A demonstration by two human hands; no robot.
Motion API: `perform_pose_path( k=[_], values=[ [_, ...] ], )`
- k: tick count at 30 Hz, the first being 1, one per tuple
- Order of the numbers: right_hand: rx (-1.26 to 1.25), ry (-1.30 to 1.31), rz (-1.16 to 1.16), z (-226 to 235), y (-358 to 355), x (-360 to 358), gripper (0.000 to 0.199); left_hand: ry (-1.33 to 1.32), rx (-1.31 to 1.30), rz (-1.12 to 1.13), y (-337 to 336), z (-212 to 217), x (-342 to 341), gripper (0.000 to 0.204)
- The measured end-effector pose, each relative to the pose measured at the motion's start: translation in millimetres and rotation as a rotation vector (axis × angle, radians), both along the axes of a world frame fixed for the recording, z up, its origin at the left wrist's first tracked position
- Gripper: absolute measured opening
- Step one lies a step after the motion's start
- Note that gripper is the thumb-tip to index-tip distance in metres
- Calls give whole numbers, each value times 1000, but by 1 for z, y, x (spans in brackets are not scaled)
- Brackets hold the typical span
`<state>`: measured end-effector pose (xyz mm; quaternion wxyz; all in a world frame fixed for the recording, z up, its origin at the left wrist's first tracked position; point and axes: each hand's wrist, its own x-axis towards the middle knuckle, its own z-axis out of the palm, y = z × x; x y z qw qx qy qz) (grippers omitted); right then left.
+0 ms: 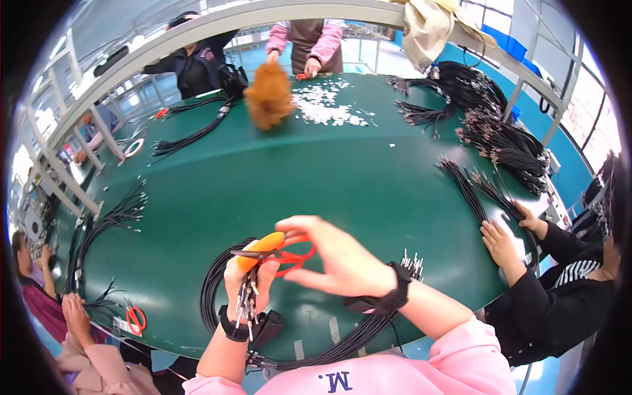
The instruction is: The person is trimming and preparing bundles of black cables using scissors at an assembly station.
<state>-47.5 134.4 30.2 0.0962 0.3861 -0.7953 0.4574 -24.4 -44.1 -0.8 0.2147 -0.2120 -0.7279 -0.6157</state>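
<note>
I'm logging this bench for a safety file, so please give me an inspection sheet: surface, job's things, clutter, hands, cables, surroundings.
Surface: green table, with tape strips by the near edge.
Job's things: cable bundle with metal tips; red-handled scissors just beyond those tips.
Clutter: white scraps at the far side; second scissors at left.
Hands: left hand grips the bundle; right hand is at the scissors' handles, firmness unclear.
Cables: black coil beside the left hand; black heap far right.
Surroundings: metal frame overhead; co-workers around the table.
</note>
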Motion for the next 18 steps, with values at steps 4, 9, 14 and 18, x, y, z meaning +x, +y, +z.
perform_pose_path(
  k=[4,9,14,18],
  values=[
    [-35,-36,-41,-12,-14,-5,64,-123,47,51,7,-5,1,46],
    [-101,226,-197,-16,-20,-10,64,-156,81,157,14,-10,0,32],
    [32,555,-285,-21,-13,-3,47,-194,116,124,16,-5,-2,46],
    [70,700,-355,-24,-15,-2,40,-188,73,96,18,1,-3,52]
  ],
)
